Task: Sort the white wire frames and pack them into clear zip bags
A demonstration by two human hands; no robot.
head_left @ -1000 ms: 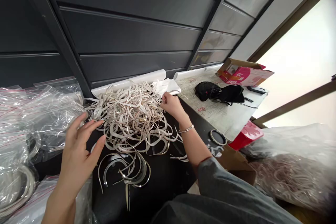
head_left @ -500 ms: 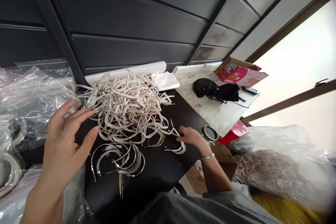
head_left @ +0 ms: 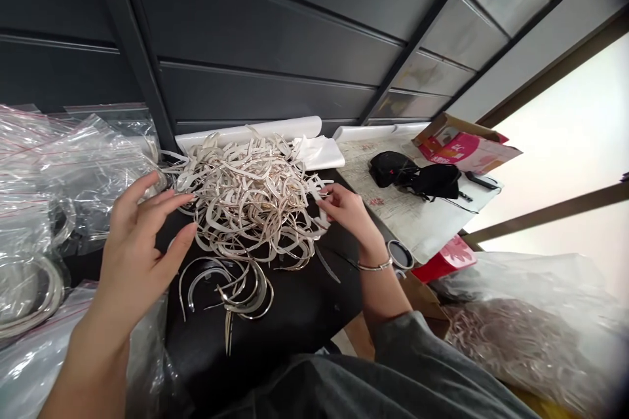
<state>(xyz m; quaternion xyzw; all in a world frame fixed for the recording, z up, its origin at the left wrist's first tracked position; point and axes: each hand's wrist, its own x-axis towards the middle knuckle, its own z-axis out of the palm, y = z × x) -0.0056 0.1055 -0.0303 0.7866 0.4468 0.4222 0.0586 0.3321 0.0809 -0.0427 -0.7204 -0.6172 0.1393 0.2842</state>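
Note:
A tangled heap of pale, curved headbands (head_left: 246,200) lies on a black tabletop (head_left: 295,314). My left hand (head_left: 142,236) hovers at the heap's left edge with its fingers spread and nothing in it. My right hand (head_left: 346,209) is at the heap's right side, its fingers pinched on a pale headband piece (head_left: 322,203). In front of the heap lies a small group of silvery headbands (head_left: 230,288). A thin bracelet (head_left: 374,266) circles my right wrist.
Clear plastic bags (head_left: 54,183) holding more bands crowd the left. A white table (head_left: 417,216) to the right bears a black cloth item (head_left: 417,177) and a pink carton (head_left: 464,147). A tape roll (head_left: 399,254) and another full bag (head_left: 521,334) sit at lower right.
My right hand has come up from the table's front right edge to the heap's right side and now pinches a band. My left hand has stayed by the heap's left edge.

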